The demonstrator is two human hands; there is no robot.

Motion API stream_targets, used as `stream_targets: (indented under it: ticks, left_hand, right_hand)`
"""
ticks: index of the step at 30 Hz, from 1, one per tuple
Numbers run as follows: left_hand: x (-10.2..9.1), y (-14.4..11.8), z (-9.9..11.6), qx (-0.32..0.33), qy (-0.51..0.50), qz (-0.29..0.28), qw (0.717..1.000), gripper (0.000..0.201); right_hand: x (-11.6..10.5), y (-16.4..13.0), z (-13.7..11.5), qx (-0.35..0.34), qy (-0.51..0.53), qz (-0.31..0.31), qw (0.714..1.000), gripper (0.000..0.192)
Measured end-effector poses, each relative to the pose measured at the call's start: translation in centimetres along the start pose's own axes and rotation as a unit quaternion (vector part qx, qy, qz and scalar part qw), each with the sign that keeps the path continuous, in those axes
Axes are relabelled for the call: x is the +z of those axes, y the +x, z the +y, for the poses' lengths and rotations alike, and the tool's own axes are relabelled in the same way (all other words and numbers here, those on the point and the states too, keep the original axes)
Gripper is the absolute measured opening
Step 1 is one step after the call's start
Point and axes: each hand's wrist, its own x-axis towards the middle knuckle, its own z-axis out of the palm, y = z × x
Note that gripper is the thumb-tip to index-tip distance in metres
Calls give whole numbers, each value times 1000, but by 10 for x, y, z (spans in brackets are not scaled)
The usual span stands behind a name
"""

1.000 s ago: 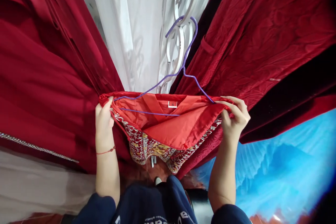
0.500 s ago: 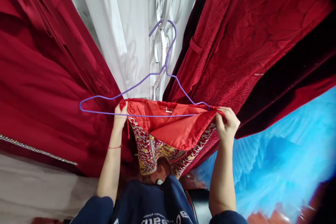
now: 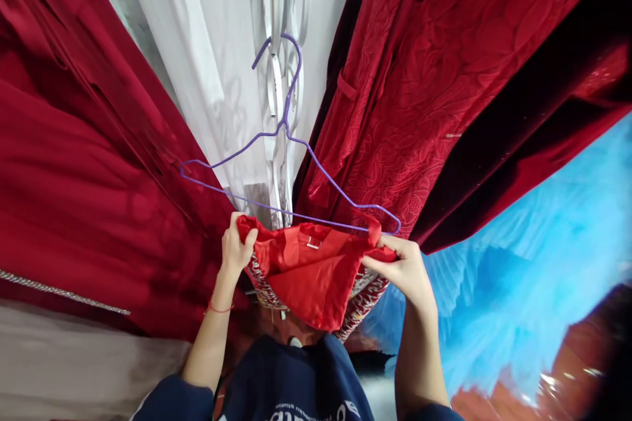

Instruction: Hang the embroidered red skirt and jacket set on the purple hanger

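Left hand point(image 3: 236, 251) pinches the near-left corner of the red satin-lined garment with patterned outer fabric point(image 3: 311, 276), fingers curled tight on the cloth. Right hand point(image 3: 402, 270) grips the opposite corner, thumb and fingers closed over a fold. Much of the patterned side is hidden under the lining. Its waist edge runs left to right, the rest hanging down toward the dark navy top point(image 3: 291, 381). Just above, the thin purple wire hanger point(image 3: 289, 138) lies tilted, hook pointing far, right end touching the cloth. Dark red garments point(image 3: 444, 79) hang alongside.
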Motion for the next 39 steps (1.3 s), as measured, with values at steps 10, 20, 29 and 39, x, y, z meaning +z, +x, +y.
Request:
stream_targets:
  ticks: [10,20,29,39]
  left_hand:
    - [14,-27,-31,-144,-112,-93,979,35]
    - [21,-50,-32,-185,19,111,976,34]
    - [1,-70,9,-122,-44,202,971,36]
    - [-73,-147,77,-138,-195,-130,962,48]
  right_hand:
    - [22,21,65,70,-85,-2,994,30]
    - [1,4,54,-89,88,-249,960,39]
    - [2,-30,10,-84,-354,-254,896,64]
    - [12,-68,-46,-78,-374,-10,924,57]
